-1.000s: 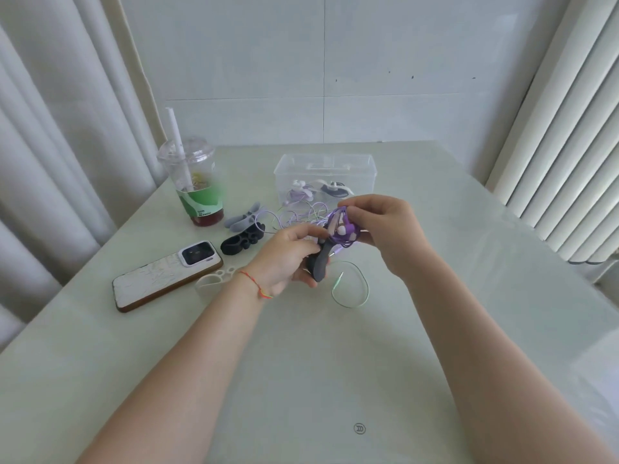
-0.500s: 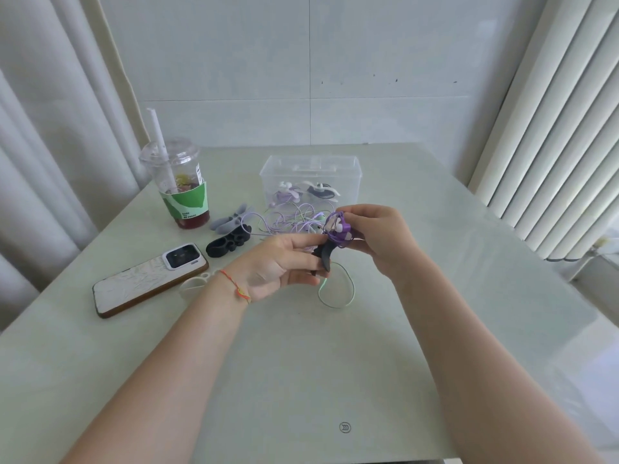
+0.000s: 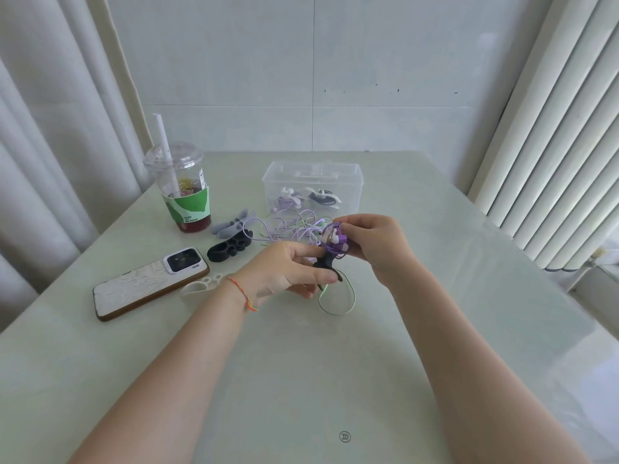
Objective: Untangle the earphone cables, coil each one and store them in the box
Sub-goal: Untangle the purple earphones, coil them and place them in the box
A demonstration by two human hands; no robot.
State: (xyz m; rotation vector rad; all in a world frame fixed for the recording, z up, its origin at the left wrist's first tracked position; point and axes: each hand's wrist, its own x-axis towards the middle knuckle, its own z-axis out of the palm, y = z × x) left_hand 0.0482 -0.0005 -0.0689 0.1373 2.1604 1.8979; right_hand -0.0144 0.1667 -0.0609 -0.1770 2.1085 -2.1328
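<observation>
Pale table [image 3: 301,380], phone [image 3: 150,283], drink cup [image 3: 182,192], clear box [image 3: 313,185], loose cables [image 3: 288,227]

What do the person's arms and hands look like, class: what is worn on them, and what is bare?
Both forearms are bare, with no sleeves in view. The left hand has a thin orange-red string bracelet round its wrist, with a small knot that shows a touch of yellow-green. The right hand and its wrist carry nothing: no ring, watch or glove shows on either hand.
</observation>
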